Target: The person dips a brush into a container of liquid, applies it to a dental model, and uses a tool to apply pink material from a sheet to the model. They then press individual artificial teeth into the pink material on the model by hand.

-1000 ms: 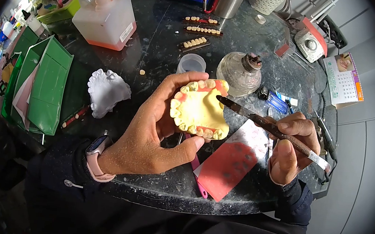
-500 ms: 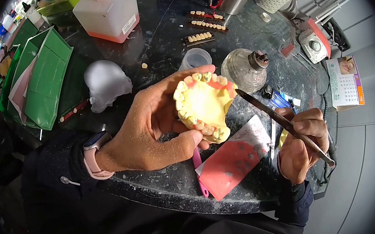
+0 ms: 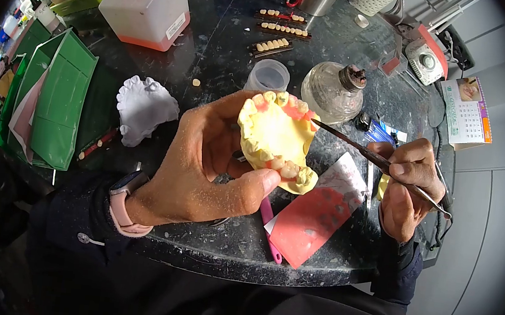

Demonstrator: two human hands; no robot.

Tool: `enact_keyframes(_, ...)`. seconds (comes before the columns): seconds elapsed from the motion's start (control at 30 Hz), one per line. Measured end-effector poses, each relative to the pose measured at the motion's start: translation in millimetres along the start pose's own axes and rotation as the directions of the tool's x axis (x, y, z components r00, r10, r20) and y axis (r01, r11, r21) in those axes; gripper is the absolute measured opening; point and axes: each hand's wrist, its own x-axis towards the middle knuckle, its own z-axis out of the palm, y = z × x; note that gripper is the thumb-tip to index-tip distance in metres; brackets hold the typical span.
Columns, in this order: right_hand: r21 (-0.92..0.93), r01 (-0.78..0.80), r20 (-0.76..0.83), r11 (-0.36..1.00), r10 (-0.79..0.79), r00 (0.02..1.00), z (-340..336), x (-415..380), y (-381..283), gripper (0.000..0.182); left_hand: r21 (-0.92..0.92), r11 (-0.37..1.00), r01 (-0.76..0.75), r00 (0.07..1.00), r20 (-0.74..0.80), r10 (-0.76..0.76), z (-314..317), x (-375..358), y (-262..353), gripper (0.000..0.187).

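A yellow dental model (image 3: 279,137) with pink wax and teeth along its arch is held up over the bench. My left hand (image 3: 205,168) is closed on its left side, the thumb along the lower teeth. Between the thumb and fingers of my right hand (image 3: 410,180) is a thin dark metal tool (image 3: 358,148). The tool's tip meets the pink wax at the model's upper right edge. Below the tool lies a pink wax sheet (image 3: 309,228), with a pink handle (image 3: 270,236) beside it.
On the dark bench (image 3: 214,49) are a glass burner (image 3: 333,93), a clear cup (image 3: 268,76), tooth strips (image 3: 283,30), a white model (image 3: 145,109) and a bottle of pink liquid (image 3: 145,11). Green trays (image 3: 55,100) stand left; a calendar (image 3: 466,112) is at right.
The model has tilted slightly in my left hand. The tool in my right hand has turned a little, its tip shifting slightly left onto the wax.
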Motion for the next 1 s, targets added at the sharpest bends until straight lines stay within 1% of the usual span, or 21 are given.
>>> enact_keyframes(0.17, -0.012, -0.020, 0.004, 1.000, 0.020, 1.000, 0.9, 0.4, 0.1, 0.014, 0.011, 1.000, 0.006, 1.000, 0.008, -0.006, -1.1, -0.6, -0.1, 0.068)
enact_keyframes(0.27, -0.091, 0.001, 0.078, 0.996, 0.006, 0.997, -7.3, -2.9, 3.3, 0.021, 0.008, 1.000, -0.002, 1.000, 0.004, 0.002, -1.6, -0.2, -1.6, 0.068)
enact_keyframes(0.37, -0.116, -0.019, 0.090, 0.993, 0.030, 0.995, -8.0, -2.6, 1.5, 0.020, 0.002, 1.000, -0.003, 1.000, 0.006, 0.003, -1.3, 0.5, -1.8, 0.069)
enact_keyframes(0.53, -0.107, -0.027, 0.088, 0.994, 0.037, 0.995, -8.3, -3.1, 1.4, 0.020, -0.090, 0.993, -0.074, 0.994, 0.076, 0.081, -8.3, 1.0, -6.8, 0.058)
enact_keyframes(0.67, -0.028, -0.026, 0.021, 0.999, 0.026, 0.999, -0.9, -0.3, 1.1, 0.015, -0.104, 0.991, -0.082, 0.993, 0.075, 0.090, -7.5, 1.2, -7.1, 0.057)
enact_keyframes(0.83, -0.044, 0.007, 0.054, 0.999, -0.005, 0.999, -3.0, -0.3, 2.9, 0.015, -0.082, 0.992, -0.096, 0.990, 0.092, 0.104, -9.5, 2.4, -8.3, 0.056)
enact_keyframes(0.87, -0.044, 0.016, 0.065, 0.999, -0.013, 0.998, -4.0, -0.7, 3.5, 0.016, -0.086, 0.992, -0.092, 0.991, 0.086, 0.099, -8.8, 2.2, -8.5, 0.056)
enact_keyframes(0.93, -0.053, -0.017, 0.055, 0.998, 0.020, 0.998, -3.7, -0.7, 1.3, 0.016, -0.057, 0.996, -0.072, 0.996, 0.052, 0.075, -6.0, 2.0, -7.7, 0.060)
enact_keyframes(1.0, -0.053, -0.032, 0.041, 0.998, 0.034, 0.999, -3.1, -1.4, 0.1, 0.017, -0.006, 0.999, -0.040, 0.999, 0.003, 0.040, -2.2, 1.6, -4.2, 0.065)
